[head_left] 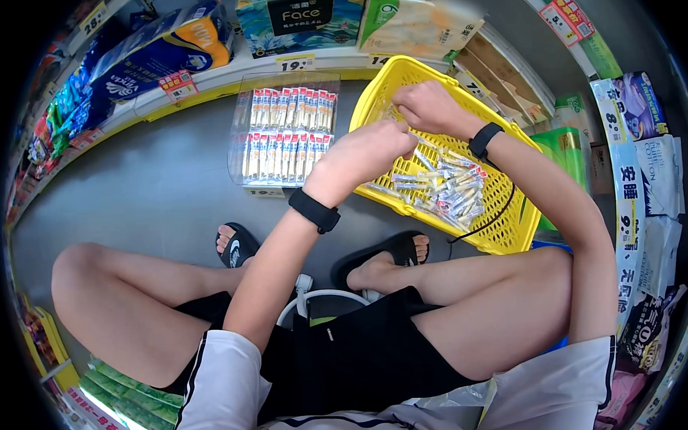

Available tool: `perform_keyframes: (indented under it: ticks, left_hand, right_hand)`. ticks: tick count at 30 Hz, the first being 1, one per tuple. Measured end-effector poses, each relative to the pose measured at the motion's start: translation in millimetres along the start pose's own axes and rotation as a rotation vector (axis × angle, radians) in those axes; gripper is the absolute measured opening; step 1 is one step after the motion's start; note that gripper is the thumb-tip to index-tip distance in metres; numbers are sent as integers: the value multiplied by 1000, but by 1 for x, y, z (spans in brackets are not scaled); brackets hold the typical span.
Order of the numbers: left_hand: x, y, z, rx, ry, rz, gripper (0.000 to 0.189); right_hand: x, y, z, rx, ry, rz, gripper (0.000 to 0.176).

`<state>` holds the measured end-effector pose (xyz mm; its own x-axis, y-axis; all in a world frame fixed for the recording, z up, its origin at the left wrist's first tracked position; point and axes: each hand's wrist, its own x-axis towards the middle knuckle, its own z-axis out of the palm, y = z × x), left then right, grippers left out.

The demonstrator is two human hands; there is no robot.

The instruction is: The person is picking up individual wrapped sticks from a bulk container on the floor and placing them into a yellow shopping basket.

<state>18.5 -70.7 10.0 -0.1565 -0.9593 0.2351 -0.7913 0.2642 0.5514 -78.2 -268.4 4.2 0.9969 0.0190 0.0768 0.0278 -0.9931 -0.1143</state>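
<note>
Above the yellow basket [370, 89], my left hand [368, 152] is closed, fingertips near a clear-wrapped stick; whether it holds that stick is hidden. My right hand [430, 108] is closed just beyond it, over the basket's far part, and what it may grip cannot be made out. Inside the basket lies a loose pile of small clear-wrapped sticks [456, 184]. Left of the basket, a clear box [240, 158] on the floor holds two rows of similar sticks [291, 111] standing side by side.
A shelf with tissue packs [299, 23] and price tags curves along the back. More packaged goods [659, 166] line the right-hand shelf. My sandalled feet [239, 245] rest on the grey floor [153, 176], and a dark cord [488, 223] hangs across the basket's near side.
</note>
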Motion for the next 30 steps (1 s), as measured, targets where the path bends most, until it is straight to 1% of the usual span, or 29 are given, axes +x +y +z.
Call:
perform_keyframes:
  ticks: [1, 2, 3, 4, 5, 7, 8, 9, 10, 11, 12, 13, 14, 15, 17, 18, 19, 21, 22, 25, 27, 30]
  left_hand:
    - [7, 3, 6, 45, -101, -26, 20]
    - [13, 6, 12, 122, -122, -28, 16]
    - [20, 6, 20, 120, -129, -24, 16]
    - [30, 7, 28, 151, -195, -29, 15]
    - [38, 7, 36, 181, -263, -33, 14]
    - [55, 9, 49, 161, -288, -45, 14]
    - [64, 9, 56, 169, -335, -57, 16]
    - [73, 9, 62, 177, -380, -70, 18]
    - [80, 9, 68, 170, -416, -90, 21]
    - [88, 9, 74, 166, -423, -86, 21]
    - [95, 8, 79, 195, -472, -69, 22]
    - [101, 8, 86, 223, -520, -52, 23]
    - [106, 9, 93, 248, -553, -55, 20]
    - [109, 5, 107, 241, -563, -51, 20]
    - [119, -8, 141, 343, -568, -74, 23]
    - [127, -5, 144, 388, -687, -82, 30]
    - [132, -6, 153, 383, -695, -71, 30]
    - [140, -11, 166, 291, -778, -123, 35]
    - [142, -14, 173, 289, -799, -120, 33]
    - [144, -21, 190, 205, -797, -139, 32]
    - [141, -25, 203, 216, -831, -140, 31]
    - [132, -31, 209, 191, -809, -161, 30]
  right_hand:
    - [-14, 8, 6, 3, 2, 8, 17]
    - [-27, 16, 13, -32, -95, 9, 17]
    - [-39, 23, 19, -64, -192, 10, 18]
    - [-52, 30, 25, -99, -333, 56, 17]
    - [-66, 35, 33, -92, -334, 64, 17]
    - [-93, 38, 46, 4, -416, 120, 16]
    - [-105, 40, 53, -15, -513, 162, 19]
    - [-115, 40, 57, -9, -516, 166, 19]
    - [-125, 40, 62, 17, -577, 162, 23]
    - [-135, 39, 66, 46, -637, 160, 27]
    - [-141, 38, 69, 59, -714, 223, 33]
    - [-147, 40, 74, 65, -716, 229, 33]
    - [-154, 41, 79, 15, -726, 211, 35]
    - [-161, 41, 85, -32, -737, 192, 36]
    - [-169, 42, 90, -48, -747, 200, 38]
    - [-173, 45, 94, -75, -753, 199, 39]
    - [-179, 47, 101, -66, -757, 209, 39]
    - [-184, 52, 110, -33, -711, 220, 41]
    - [-185, 53, 114, -51, -746, 229, 38]
    - [-184, 50, 119, 23, -753, 288, 39]
    - [-184, 49, 122, 26, -787, 302, 41]
    - [-182, 53, 126, 17, -752, 218, 38]
